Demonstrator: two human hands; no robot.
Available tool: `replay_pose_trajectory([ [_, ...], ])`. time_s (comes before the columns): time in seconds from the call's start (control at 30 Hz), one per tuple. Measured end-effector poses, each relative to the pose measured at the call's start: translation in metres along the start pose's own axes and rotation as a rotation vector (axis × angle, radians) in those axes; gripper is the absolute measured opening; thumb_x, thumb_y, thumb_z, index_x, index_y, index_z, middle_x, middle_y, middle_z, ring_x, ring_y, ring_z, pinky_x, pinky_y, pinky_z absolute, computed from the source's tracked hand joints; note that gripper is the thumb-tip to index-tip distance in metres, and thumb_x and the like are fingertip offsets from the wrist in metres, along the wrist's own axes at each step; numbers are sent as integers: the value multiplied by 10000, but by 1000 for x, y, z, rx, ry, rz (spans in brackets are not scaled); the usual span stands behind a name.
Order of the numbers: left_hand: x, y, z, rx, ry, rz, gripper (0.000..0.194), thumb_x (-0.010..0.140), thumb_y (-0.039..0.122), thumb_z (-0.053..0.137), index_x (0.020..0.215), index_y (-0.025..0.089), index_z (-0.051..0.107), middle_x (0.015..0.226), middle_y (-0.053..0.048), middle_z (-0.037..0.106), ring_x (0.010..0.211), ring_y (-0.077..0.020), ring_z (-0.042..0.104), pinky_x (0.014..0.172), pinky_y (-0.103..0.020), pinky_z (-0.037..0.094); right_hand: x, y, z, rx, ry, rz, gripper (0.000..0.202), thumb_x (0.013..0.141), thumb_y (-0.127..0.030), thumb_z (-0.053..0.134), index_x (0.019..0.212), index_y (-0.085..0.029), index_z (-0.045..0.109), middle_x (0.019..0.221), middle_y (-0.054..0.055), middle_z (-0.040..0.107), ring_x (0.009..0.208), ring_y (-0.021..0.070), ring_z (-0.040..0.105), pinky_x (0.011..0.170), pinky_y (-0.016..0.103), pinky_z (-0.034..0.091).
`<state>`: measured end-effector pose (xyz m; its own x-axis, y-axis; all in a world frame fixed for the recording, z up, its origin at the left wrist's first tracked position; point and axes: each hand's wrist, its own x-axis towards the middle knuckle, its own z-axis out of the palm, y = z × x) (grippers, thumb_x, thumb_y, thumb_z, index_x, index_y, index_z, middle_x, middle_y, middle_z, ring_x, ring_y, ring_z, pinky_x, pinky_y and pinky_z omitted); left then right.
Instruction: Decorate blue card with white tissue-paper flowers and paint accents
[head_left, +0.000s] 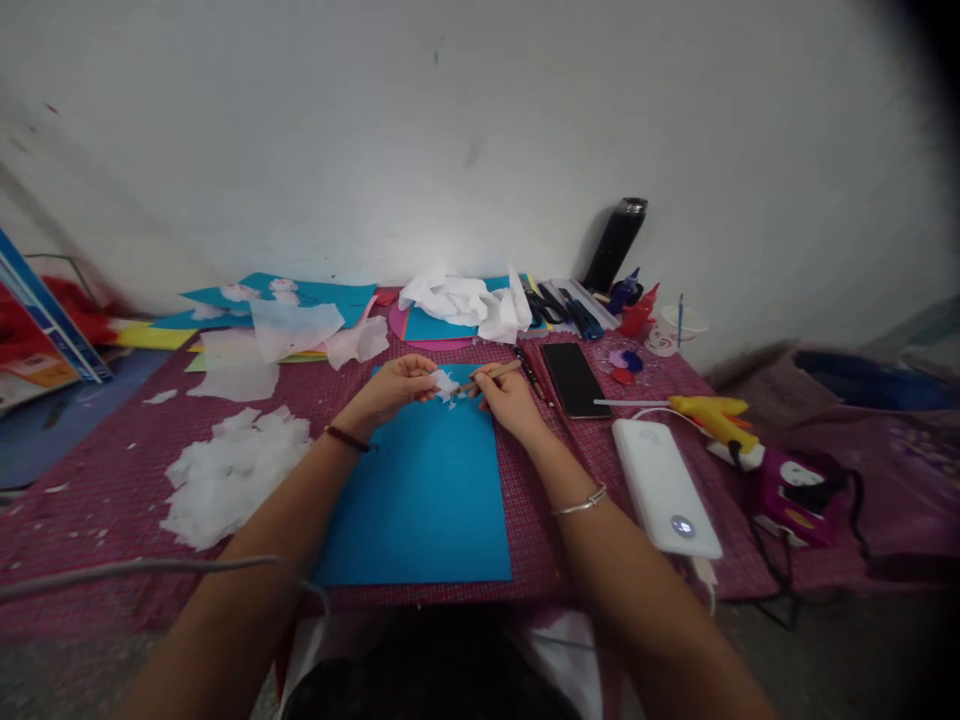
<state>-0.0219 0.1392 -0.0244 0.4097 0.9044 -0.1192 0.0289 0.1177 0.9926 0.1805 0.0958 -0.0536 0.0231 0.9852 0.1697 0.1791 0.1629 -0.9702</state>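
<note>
Left fingers [421,384]: pinching white paper bit [445,384]
Right fingers [489,386]: gripping my thin brown stick [491,375]
Under both: blue sheet [424,500] on counter [105,480]

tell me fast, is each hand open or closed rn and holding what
Left hand: closed, pinching a small white piece.
Right hand: closed, holding a thin brown stick.

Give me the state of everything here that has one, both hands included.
Left hand: pinching white scrap
Right hand: holding stick
Blue sheet: flat
White pieces: heaped
Tissue: crumpled
Phone: face up, dark
Power bank: display lit, cable plugged in
Glue gun: lying down, glue stick poking out
Flask: standing, lid unclear
</note>
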Motion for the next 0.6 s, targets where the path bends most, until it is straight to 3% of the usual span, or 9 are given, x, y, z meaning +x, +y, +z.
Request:
replay_pose_trajectory([
  [0.2,2,-10,14,331,-79,121,177,684,302,704,764,156,645,600,5,628,502,-98,526,461,-202,351,-1,-2,-2,-15,-3,-45,166,865,-296,477,829,-186,596,689,12,670,477,125,565,476,236,452],
  [0.3,2,-13,18,486,-21,210,131,689,278,669,715,151,649,605,6,609,526,-99,501,498,-210,348,0,-3,-6,-8,111,-54,174,864,-308,476,805,-193,593,639,2,652,485,136,574,500,247,466],
  [0.4,3,-13,17,517,56,249,137,687,281,663,663,153,620,589,11,576,535,-104,479,518,-216,346,0,-3,-9,13,218,-54,181,864,-322,473,797,-197,588,598,-13,621,483,140,573,506,249,470],
  [0.6,4,-13,15,484,54,236,142,667,292,667,640,164,612,573,14,571,530,-111,488,521,-220,354,0,-1,-6,-108,128,-69,175,880,-313,468,814,-204,588,643,0,653,513,145,586,532,255,462],
])
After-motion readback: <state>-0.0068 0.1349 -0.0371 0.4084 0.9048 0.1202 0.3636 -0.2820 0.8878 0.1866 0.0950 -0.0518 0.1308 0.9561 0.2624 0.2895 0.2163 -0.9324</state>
